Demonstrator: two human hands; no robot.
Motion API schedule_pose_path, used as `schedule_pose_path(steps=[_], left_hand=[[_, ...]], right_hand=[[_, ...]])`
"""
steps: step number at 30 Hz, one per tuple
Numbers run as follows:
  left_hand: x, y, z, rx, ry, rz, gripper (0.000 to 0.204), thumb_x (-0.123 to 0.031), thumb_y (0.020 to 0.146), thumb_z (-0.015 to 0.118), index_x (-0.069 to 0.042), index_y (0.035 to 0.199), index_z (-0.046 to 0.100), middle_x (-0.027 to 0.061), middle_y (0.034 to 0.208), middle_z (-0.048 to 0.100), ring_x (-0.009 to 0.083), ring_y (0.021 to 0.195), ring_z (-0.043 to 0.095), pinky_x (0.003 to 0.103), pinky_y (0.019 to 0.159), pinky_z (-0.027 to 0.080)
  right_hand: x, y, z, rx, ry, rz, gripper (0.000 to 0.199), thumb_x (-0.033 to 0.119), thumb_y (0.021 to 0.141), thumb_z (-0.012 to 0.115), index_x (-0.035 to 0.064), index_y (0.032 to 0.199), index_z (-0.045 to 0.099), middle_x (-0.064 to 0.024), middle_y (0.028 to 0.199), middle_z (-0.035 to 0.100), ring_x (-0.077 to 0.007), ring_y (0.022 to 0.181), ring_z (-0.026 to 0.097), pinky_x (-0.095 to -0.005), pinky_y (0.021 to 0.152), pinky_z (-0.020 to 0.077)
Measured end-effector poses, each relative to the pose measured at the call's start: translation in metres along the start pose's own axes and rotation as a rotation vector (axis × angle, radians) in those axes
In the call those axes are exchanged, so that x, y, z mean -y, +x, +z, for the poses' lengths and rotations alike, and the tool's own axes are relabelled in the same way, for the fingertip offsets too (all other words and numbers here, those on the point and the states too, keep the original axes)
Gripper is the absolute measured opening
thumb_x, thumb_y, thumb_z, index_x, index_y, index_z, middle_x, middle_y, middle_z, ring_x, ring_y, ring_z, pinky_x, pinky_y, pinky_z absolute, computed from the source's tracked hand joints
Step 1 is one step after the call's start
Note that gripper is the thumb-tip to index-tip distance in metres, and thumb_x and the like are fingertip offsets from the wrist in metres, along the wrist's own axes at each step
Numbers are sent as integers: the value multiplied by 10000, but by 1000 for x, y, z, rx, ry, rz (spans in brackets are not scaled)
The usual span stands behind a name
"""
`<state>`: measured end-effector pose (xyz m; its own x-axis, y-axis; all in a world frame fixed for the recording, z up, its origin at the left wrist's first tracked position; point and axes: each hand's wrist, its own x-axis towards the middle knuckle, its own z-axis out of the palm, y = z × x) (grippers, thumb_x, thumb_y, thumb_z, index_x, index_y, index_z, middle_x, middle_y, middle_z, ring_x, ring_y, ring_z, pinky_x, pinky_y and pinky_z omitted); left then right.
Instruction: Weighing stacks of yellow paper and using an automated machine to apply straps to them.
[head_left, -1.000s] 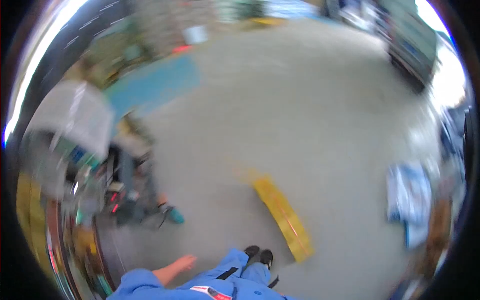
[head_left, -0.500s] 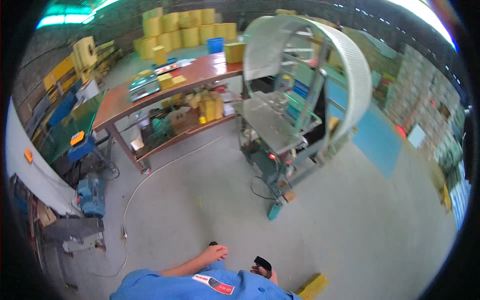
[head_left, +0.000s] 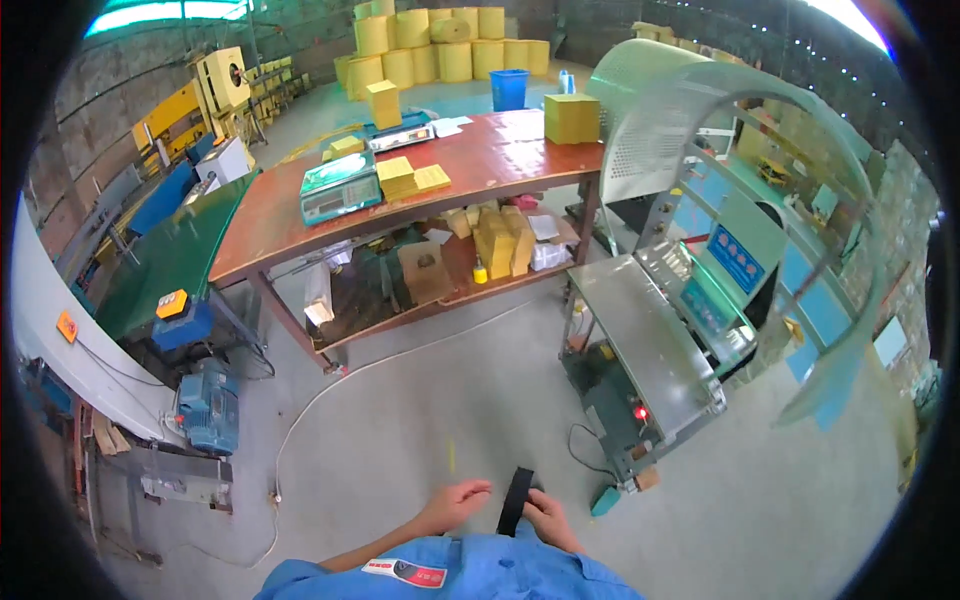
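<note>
We clamped our right hand (head_left: 548, 516) on the black strip (head_left: 515, 500), probably light, best gripped by its edge, our empty left hand (head_left: 455, 506) having fingers loosely extended.

The fingertips of the right hand (head_left: 547, 517) are hidden behind the black strip (head_left: 515, 500), the blue garment (head_left: 490, 570) is cut off by the lower edge, the white curved housing (head_left: 52, 285) runs out into the dark left rim, and the lettering on the blue panel (head_left: 735, 259) is too small to read.
</note>
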<state>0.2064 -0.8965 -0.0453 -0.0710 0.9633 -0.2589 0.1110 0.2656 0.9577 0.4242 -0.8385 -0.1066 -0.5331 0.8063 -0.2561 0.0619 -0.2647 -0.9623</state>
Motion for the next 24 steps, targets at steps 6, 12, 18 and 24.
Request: schedule_pose_path(steps=[6, 12, 18, 24], left_hand=[[-7, 164, -24, 52, 200, 5, 361, -292, 950, 576, -54, 1220, 611, 118, 1088, 692, 191, 996, 654, 319, 863, 503], [-96, 287, -90, -145, 286, -63, 357, -279, 955, 563, -33, 1209, 614, 132, 1079, 691, 193, 949, 667, 321, 839, 513], [-75, 414, -157, -236, -44, -95, 329, -214, 962, 557, 16, 1189, 615, 116, 1063, 694, 164, 961, 656, 287, 842, 515], [-91, 636, -227, -28, 86, -122, 338, -234, 948, 584, 18, 1169, 628, 90, 1004, 698, 162, 907, 656, 298, 820, 510]], right_hand=[[40, 153, -63, -72, 152, 139, 271, 96, 911, 532, -16, 1130, 647, -67, 933, 679, -141, 838, 624, -287, 784, 501], [141, 341, -121, 14, -227, 50, 309, 224, 880, 532, -13, 1001, 688, -83, 849, 692, -152, 810, 630, -318, 743, 501], [175, 513, -139, 91, -136, 99, 309, 168, 935, 528, -47, 1132, 630, -102, 970, 679, -171, 861, 654, -298, 778, 516], [160, 691, -173, -196, 45, 159, 304, 177, 934, 544, -44, 1123, 633, -92, 951, 673, -159, 842, 657, -293, 746, 520]])
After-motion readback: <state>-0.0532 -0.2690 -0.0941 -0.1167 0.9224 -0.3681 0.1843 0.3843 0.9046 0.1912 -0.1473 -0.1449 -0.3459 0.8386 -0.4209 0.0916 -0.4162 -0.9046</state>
